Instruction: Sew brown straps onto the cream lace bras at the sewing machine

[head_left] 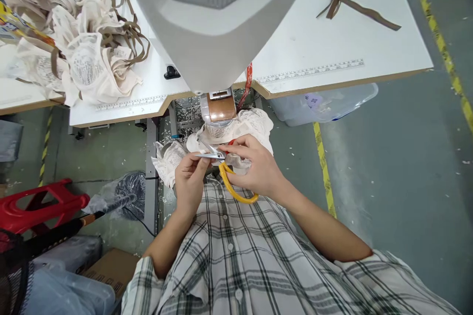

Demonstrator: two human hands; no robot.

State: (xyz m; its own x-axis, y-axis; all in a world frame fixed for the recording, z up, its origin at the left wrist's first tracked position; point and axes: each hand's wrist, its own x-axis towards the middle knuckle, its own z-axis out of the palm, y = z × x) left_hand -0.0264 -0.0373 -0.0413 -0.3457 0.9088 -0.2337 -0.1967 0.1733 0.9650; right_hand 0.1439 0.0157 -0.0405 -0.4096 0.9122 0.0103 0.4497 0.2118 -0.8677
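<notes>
In my right hand (254, 167) is a pair of scissors (238, 193) with a yellow handle loop and a bit of red at the other loop. Their metal blades are spread and point left. My left hand (190, 174) is pinched closed beside the blade tips; whatever sits between thumb and fingers is too small to make out. Behind both hands, a cream lace bra (254, 125) drapes below the head of a sewing machine (219, 108). More of its lace hangs to the left of my left hand.
A white worktable (295, 44) with printed rulers surrounds the machine. Piled bras (88, 59) lie on its left, brown straps (343, 0) at the right. Beneath the right side is a clear plastic bin (325, 106). A red stool (44, 204) and a cardboard box (111, 268) stand at left.
</notes>
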